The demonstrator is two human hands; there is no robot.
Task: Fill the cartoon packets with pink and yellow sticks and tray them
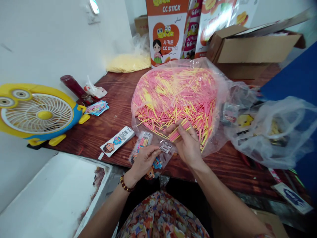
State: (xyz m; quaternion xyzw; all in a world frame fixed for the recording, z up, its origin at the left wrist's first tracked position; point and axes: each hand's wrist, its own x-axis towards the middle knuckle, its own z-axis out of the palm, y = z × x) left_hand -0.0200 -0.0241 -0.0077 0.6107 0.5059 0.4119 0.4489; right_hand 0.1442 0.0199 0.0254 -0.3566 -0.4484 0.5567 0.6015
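My left hand (144, 161), with a bead bracelet at the wrist, is closed in a pinch at the top of a clear printed packet (165, 147) near the table's front edge. A small bunch of pink and yellow sticks (174, 135) lies in the closed fingers of my right hand (188, 145), just right of that packet. Beyond both hands, a large clear plastic bag (220, 71) spreads wide, full of loose pink and yellow sticks (173, 96). Left of my left hand is another clear packet (143, 140) with sticks inside, partly covered by the hand.
A stack of white printed packets (117, 141) lies on the wooden table (116, 96). Farther left stands a yellow and blue fan (42, 112). Printed cartons (165, 36) and an open cardboard box (255, 49) line the back. A translucent bag (274, 129) sits at right.
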